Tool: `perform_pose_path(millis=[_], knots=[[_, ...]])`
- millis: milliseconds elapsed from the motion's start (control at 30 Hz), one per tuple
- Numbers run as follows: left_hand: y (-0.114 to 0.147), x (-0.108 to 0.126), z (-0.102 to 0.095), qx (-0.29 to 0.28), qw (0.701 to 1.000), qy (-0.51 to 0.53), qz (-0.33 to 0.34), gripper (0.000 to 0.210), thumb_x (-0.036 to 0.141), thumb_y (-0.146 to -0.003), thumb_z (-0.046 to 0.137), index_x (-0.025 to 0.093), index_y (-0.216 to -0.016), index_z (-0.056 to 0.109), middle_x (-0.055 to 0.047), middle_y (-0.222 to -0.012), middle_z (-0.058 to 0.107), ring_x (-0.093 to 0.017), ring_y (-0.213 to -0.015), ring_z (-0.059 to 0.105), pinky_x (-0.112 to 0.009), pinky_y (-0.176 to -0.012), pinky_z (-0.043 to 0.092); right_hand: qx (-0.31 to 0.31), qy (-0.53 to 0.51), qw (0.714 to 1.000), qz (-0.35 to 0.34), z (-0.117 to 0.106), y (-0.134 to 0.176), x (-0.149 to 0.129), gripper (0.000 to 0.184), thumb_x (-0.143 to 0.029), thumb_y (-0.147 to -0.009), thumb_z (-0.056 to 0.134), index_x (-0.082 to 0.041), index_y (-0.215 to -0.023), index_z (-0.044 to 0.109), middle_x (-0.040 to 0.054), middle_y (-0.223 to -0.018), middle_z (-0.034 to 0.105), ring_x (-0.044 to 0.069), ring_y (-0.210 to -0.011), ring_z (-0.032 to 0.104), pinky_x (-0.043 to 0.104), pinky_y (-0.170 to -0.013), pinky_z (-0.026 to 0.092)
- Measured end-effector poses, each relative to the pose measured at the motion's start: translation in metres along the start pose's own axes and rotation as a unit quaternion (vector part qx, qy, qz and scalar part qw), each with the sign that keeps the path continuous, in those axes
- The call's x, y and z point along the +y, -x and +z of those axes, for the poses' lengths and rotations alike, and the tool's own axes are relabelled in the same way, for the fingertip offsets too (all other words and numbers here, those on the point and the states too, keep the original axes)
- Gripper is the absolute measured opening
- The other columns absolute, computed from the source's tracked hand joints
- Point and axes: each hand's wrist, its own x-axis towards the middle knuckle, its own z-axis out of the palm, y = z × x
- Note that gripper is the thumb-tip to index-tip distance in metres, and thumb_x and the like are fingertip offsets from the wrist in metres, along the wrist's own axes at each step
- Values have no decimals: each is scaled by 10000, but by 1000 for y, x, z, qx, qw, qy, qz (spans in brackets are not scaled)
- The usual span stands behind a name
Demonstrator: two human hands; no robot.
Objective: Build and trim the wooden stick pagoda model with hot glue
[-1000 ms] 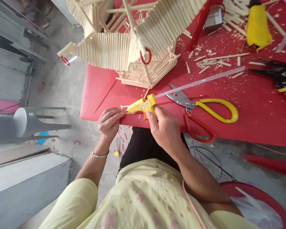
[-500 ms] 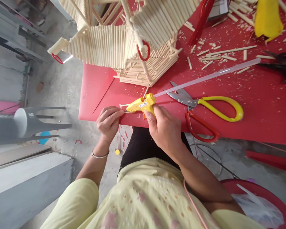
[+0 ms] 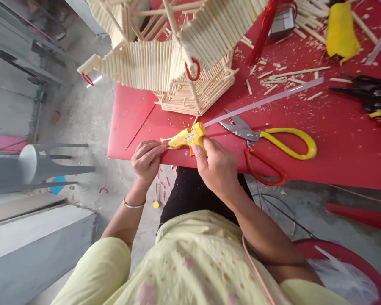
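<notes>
My right hand (image 3: 217, 163) is wrapped around a yellow hot glue gun (image 3: 189, 137), thumb on its side near the orange trigger. A long translucent glue stick (image 3: 266, 101) juts from the gun's back end. The nozzle points left and meets the fingertips of my left hand (image 3: 147, 159). Those fingers are pinched together on a thin wooden stick (image 3: 174, 148), mostly hidden by fingers and nozzle. Just beyond the gun stands a model pavilion of pale wooden sticks (image 3: 178, 99), with ribbed roof panels and red loops at its corners.
Large scissors (image 3: 250, 134) with one yellow and one red handle lie right of the gun on the red table (image 3: 346, 161). Farther right are black pliers (image 3: 365, 91), a yellow bundle (image 3: 341, 31) and scattered stick pieces (image 3: 288, 76). A grey stool (image 3: 34, 165) stands at left.
The view has shifted slightly, so the table's things sit a little differently in frame. Both hands keep the same grip, with the nozzle still at the left fingertips.
</notes>
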Motion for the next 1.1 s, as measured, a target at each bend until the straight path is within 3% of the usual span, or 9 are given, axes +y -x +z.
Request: perform_pose_path(millis=[400, 767, 1100], knots=[[1, -2, 1, 9, 1000, -1, 7, 279, 120, -967, 671, 310, -1119, 809, -39, -984, 789, -211, -936, 737, -398, -837, 622, -32, -11, 999, 19, -4, -2, -6, 472, -469, -1125, 363, -158, -1289, 678, 128, -1124, 779, 235, -956, 713, 309, -724, 418], [3, -2, 1, -4, 1000, -2, -7, 210, 184, -1004, 633, 277, -1095, 798, -60, -984, 787, -215, -957, 734, -403, -862, 617, -16, 9, 1000, 15, -3, 0, -5, 462, -469, -1125, 364, -158, -1163, 704, 132, -1069, 790, 236, -909, 713, 306, -699, 385], [1, 0, 0, -1, 1000, 7, 9, 265, 138, -996, 622, 278, -1137, 797, -61, -995, 784, -202, -948, 725, -375, -836, 614, -17, 33, 999, 17, -2, -2, -8, 463, -470, -1125, 372, -150, -1171, 704, 143, -1088, 793, 245, -918, 717, 312, -702, 372]])
